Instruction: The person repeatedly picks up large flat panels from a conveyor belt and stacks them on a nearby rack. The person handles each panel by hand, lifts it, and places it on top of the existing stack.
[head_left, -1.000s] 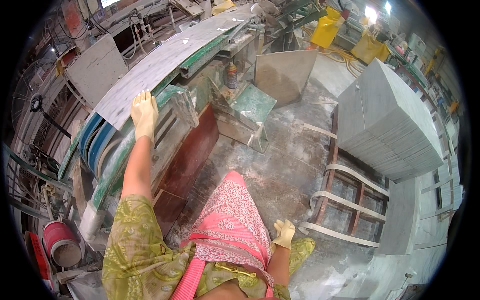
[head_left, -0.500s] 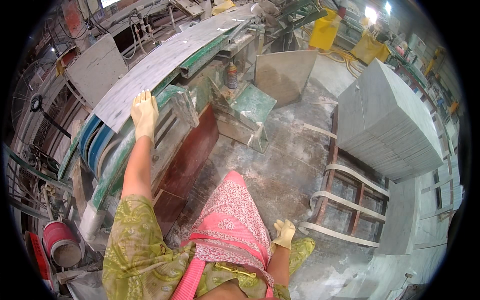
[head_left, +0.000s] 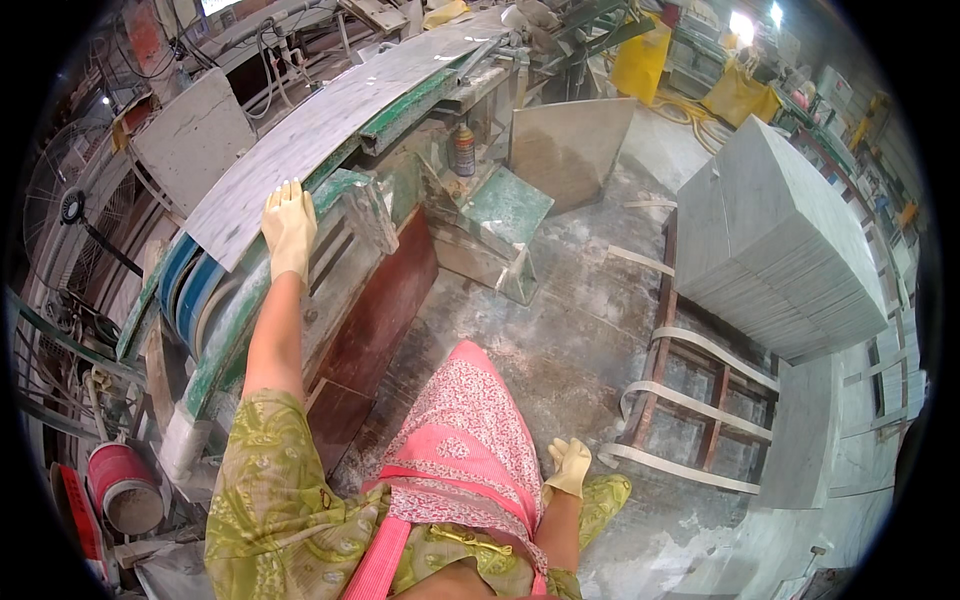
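Observation:
My left hand (head_left: 289, 230), in a cream rubber glove, lies at the near right edge of a long grey-veined stone slab (head_left: 320, 125). Its fingers are stretched out along the slab's edge; the thumb is hard to make out. The slab rests on a green-edged machine bed, its near end over blue belts (head_left: 182, 285) on a roller. Low at my side hangs my right hand (head_left: 569, 467), in the same kind of glove, loosely bent with fingers apart and nothing visible in it.
On the right, a tall stack of pale stone slabs (head_left: 775, 240) stands by a metal frame with pale straps (head_left: 710, 410). A spray can (head_left: 464, 150) sits beside the bed, near a leaning stone panel (head_left: 565, 150). At lower left are a red bucket (head_left: 125, 485) and a fan (head_left: 75, 205).
The slab has slid slightly toward me, its near end reaching a little further over the blue belts. Both hands stay in nearly the same place.

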